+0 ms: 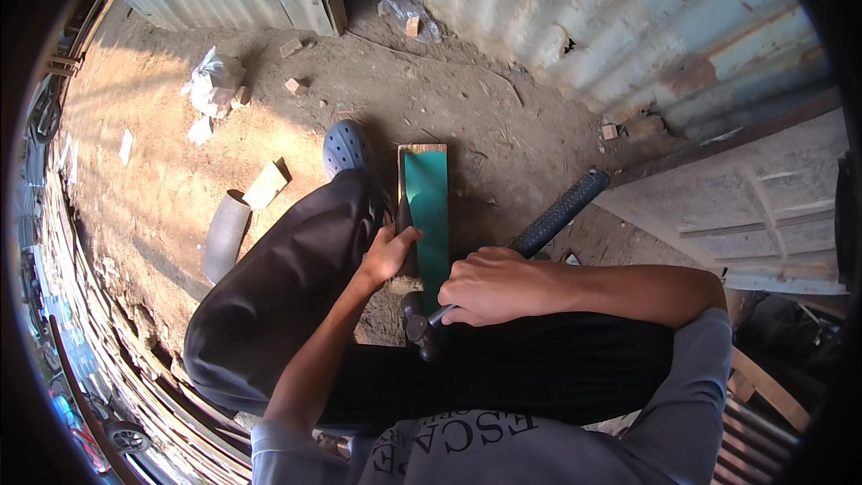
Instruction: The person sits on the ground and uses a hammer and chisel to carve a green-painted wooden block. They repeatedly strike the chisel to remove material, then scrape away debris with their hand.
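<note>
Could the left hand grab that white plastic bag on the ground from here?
Probably not: the left hand is at the green board, and the bent left leg lies between the hand and the distant white plastic bag.

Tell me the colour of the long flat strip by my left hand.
Teal green. The strip beside your left hand shows best in the head view.

Beyond our right fingers (460, 282) we find open brown dirt (492, 157); left of them, a long green-faced wooden board (429, 202) blocks passage.
</note>
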Demonstrator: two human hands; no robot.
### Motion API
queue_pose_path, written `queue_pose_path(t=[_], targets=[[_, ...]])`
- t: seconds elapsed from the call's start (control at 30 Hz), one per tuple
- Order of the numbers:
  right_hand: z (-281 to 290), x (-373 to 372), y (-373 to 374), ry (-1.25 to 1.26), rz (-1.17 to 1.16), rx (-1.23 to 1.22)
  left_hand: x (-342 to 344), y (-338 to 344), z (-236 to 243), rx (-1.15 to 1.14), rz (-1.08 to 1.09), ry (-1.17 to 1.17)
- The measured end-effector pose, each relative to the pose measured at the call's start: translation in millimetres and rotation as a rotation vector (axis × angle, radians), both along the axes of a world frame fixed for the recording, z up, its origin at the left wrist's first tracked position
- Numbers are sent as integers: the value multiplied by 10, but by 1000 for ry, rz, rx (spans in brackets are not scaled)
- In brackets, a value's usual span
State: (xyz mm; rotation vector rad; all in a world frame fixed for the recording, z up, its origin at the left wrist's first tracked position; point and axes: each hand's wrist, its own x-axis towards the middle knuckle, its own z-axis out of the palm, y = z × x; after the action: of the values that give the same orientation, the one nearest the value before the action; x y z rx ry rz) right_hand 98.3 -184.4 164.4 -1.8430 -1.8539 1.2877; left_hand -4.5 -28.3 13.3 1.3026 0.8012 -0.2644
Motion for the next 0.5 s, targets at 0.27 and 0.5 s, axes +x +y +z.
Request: queue_pose_path(t=[0.27, 0.5], targets=[[118, 45, -23, 224, 154, -227, -208, 110, -369, 84, -114, -10], [226, 241, 14, -51, 110, -172, -40, 17, -1, 71, -119, -81]])
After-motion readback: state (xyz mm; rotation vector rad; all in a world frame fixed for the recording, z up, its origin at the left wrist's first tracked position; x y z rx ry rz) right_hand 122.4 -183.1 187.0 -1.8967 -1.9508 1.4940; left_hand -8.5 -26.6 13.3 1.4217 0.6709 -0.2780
